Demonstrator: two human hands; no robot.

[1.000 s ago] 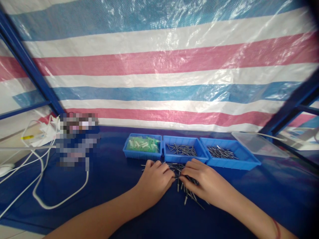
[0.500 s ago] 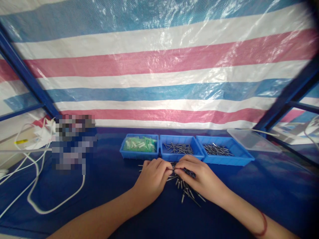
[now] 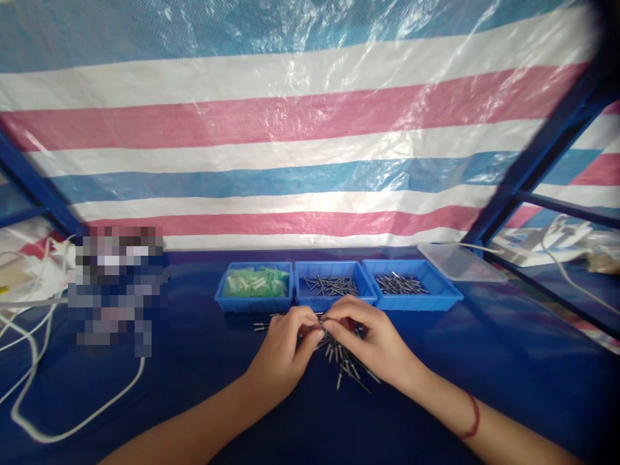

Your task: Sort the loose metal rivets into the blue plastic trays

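My left hand (image 3: pixel 283 349) and my right hand (image 3: pixel 372 339) meet fingertip to fingertip over a loose pile of blind rivets (image 3: pixel 346 365) on the blue table. Both are closed in a pinch on a small metal piece between them, which looks like a rivet and is mostly covered by the fingers. Thin rivet stems stick out past my left hand and below my right palm. Just beyond the hands stands the middle blue bin (image 3: pixel 334 302), with more rivets (image 3: pixel 332 285) inside.
A left blue bin (image 3: pixel 254 305) holds green packets with white pieces (image 3: pixel 254 282). The right blue bin (image 3: pixel 436 300) has dark rivets (image 3: pixel 401 283). Behind it lies a clear plastic lid (image 3: pixel 462 263). White cables (image 3: pixel 92 423) run across the table's left side. A striped sheet (image 3: pixel 310 129) hangs behind.
The view has turned slightly right, so everything sits further left in the picture. Both hands stay together over the pile; the left thumb and forefinger have spread a little behind their tips.
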